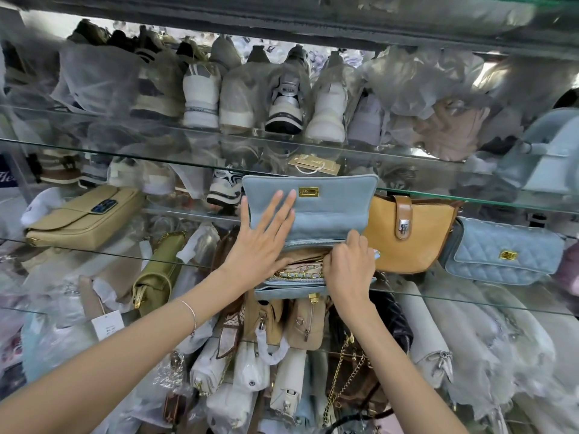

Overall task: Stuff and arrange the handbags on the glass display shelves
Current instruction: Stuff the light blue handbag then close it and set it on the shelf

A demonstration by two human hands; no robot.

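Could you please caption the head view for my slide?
Left hand presses back the flap of a blue handbag; right hand grips its mouth.

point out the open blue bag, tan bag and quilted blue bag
open blue bag [332, 214], head view, raised flap
tan bag [423, 245], head view, front panel
quilted blue bag [482, 245], head view, quilted flap

A pale blue handbag [313, 220] lies on the glass shelf [470, 302], its flap raised open. A tan handbag [407, 242] is at its 3 o'clock.

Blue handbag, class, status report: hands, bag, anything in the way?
Left hand flat on the raised flap. Right hand curled on the mouth edge. Blue handbag open on glass shelf, chain inside. Tan bag crowds its right side.
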